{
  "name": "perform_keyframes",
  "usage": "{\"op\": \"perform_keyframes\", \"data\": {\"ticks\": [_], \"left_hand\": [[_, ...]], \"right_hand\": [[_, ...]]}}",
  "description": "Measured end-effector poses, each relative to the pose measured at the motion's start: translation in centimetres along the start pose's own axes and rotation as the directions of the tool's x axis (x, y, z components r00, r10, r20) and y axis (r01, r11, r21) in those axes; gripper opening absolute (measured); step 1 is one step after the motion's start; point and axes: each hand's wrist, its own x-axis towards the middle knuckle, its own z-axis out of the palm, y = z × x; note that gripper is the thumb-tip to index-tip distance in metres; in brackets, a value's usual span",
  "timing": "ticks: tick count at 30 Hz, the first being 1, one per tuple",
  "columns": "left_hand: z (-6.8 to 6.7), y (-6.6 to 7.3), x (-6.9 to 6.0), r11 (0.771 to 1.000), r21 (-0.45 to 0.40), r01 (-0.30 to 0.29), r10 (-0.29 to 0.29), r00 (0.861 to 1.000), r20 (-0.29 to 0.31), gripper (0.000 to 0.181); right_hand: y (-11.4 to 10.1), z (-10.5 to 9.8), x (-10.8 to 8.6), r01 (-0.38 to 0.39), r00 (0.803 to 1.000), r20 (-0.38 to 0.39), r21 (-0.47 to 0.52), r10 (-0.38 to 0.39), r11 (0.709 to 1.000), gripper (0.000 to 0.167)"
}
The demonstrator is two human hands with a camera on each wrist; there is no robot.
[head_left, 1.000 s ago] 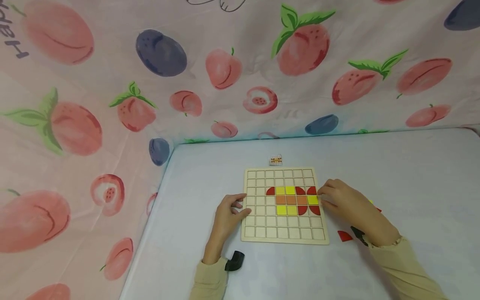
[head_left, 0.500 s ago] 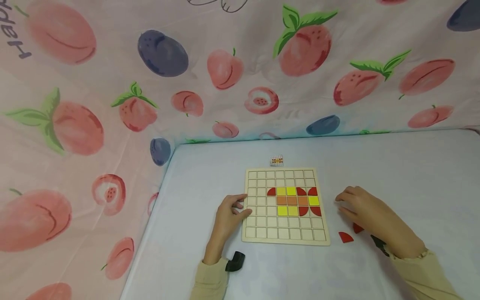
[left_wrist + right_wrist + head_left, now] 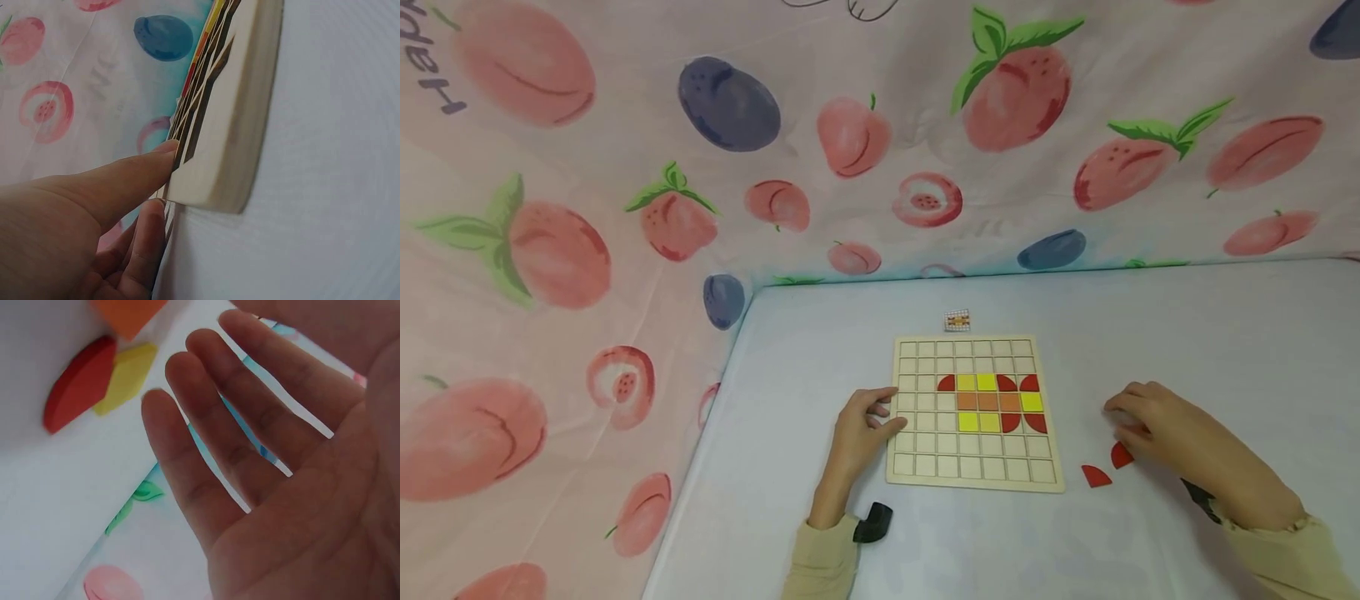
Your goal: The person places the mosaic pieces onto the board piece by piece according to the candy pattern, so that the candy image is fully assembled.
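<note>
A pale wooden grid board [image 3: 973, 471] lies on the table, with red quarter-circle, yellow square and orange square tiles [image 3: 988, 402] set in its middle and right cells. My left hand [image 3: 859, 429] rests against its left edge, thumb and fingertips touching the board [image 3: 240, 144] in the left wrist view. Right of the board hovers my right hand [image 3: 1180, 429], fingers extended and apart, with no piece held. Two red quarter-circle tiles [image 3: 1096, 476] lie near it. Beyond its fingers, the right wrist view shows a red tile [image 3: 81, 387], a yellow tile [image 3: 129, 378] and an orange tile [image 3: 129, 315].
Behind the board lies a small pattern card [image 3: 957, 321] with a coloured design on a grid. Fruit-printed cloth [image 3: 857, 225] hangs along the back and left of the white table [image 3: 805, 350]. A black band piece [image 3: 873, 522] sits at the left sleeve.
My right hand has drawn away from the board's right edge, moving rightward and toward me. A second red quarter-circle tile now shows beside it. The left hand stays at the board.
</note>
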Motion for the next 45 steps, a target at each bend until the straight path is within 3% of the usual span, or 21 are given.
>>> {"op": "perform_keyframes", "data": {"ticks": [14,21,25,36,45], "left_hand": [[0.3,0.2,0.0,1.000,-0.012,-0.006,0.006,1.000,0.002,0.046],[0.3,0.2,-0.1,1.000,-0.009,-0.021,0.021,1.000,0.002,0.046],[0.3,0.1,-0.1,1.000,-0.010,-0.017,0.017,1.000,0.004,0.046],[0.3,-0.1,0.0,1.000,-0.008,-0.020,0.020,1.000,0.004,0.045],[0.1,-0.2,0.0,1.000,-0.005,-0.014,0.014,1.000,0.000,0.045]], "right_hand": [[1.3,0.3,-1.4,-0.010,1.000,-0.012,0.006,0.010,1.000,0.019],[1.8,0.6,-1.7,0.073,0.993,-0.088,-0.022,-0.074,0.997,0.016],[1.8,0.6,-1.7,0.085,0.993,-0.074,-0.027,-0.087,0.996,0.019],[1.3,0.4,-1.4,0.036,0.999,-0.035,0.002,-0.036,0.999,0.029],[-0.1,-0.2,-0.5,-0.012,1.000,-0.018,0.037,0.012,0.999,0.026]]}}
